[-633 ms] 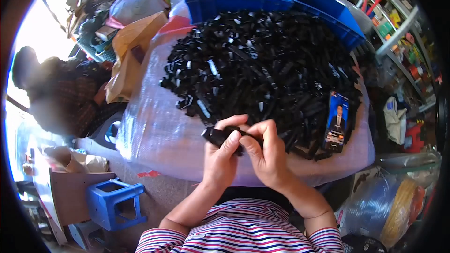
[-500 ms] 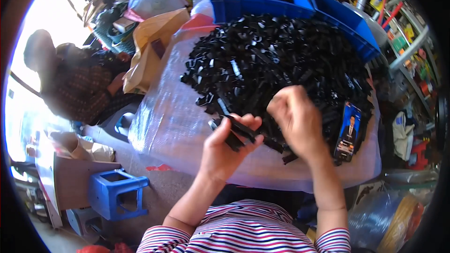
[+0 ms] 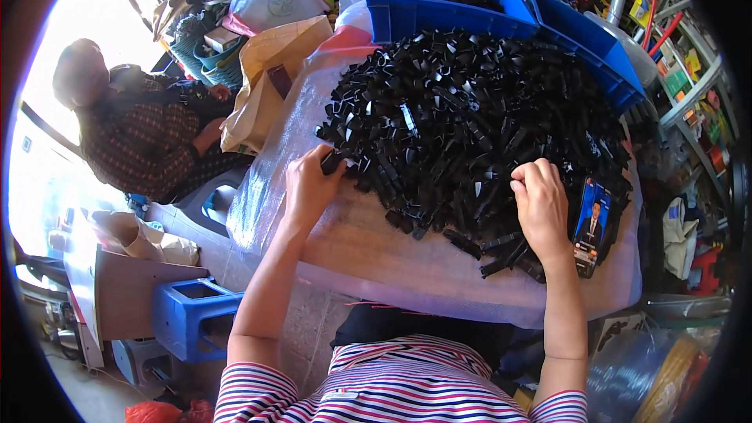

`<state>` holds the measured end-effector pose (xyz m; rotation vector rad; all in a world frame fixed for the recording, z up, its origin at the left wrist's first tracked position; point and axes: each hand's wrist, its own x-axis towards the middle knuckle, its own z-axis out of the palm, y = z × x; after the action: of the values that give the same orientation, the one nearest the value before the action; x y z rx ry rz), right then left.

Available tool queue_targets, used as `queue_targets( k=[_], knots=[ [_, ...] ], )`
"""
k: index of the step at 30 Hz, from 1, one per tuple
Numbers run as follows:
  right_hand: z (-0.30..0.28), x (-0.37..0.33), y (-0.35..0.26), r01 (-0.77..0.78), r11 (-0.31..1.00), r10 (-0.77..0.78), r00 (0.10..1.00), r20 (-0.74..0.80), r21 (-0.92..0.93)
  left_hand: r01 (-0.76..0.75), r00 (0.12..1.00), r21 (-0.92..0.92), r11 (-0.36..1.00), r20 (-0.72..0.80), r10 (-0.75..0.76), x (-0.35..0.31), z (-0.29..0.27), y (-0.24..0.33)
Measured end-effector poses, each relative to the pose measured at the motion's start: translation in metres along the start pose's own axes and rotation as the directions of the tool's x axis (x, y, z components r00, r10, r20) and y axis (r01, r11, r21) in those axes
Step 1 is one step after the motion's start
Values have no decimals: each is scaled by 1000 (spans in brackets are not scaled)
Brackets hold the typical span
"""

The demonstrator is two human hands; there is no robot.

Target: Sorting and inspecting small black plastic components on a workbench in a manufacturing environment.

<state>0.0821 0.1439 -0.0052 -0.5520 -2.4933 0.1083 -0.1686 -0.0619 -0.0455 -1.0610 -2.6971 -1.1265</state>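
Left hand (image 3: 310,188): gripping black piece (image 3: 331,162), beside heap of black pieces (image 3: 470,125). Right hand (image 3: 540,210): fingers curled, near phone (image 3: 591,227); cannot tell whether holding anything.

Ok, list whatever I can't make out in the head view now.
All in the head view:
Glossy black piece in the bare left hand: full shape, covered by that hand.
Bare right hand: whether it pinches anything, hidden by its own curl.
Broad heap of narrow, shiny black pieces: lower layers, buried under the top ones.
Yellow coil in clear plastic: lower end, cut off by the picture's edge.
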Motion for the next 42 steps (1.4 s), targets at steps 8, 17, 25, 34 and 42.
queue_targets(
  k=[8, 17, 25, 34, 42],
  knots=[
    [-28, -25, -51, -280, 766, 238, 960, 148, 578, -140, 981, 42, 989, -129, 145, -5, 2, -6],
    [-28, -56, -87, -266, 524, 156, 964, 216, 809, 343, 925, -922, 178, 365, 104, -63, 3, 90],
    [-24, -56, -84, -302, 521, 209, 952, 223, 798, 268, 948, -925, 269, 303, 97, -76, 17, 110],
    [-20, -58, -84, -272, 555, 212, 960, 182, 786, 199, 972, -919, 341, 228, 49, -84, 19, 108],
    [-16, -58, -87, -321, 578, 239, 946, 221, 750, 140, 985, -880, 454, 171, 26, -88, 19, 112]
  ],
)
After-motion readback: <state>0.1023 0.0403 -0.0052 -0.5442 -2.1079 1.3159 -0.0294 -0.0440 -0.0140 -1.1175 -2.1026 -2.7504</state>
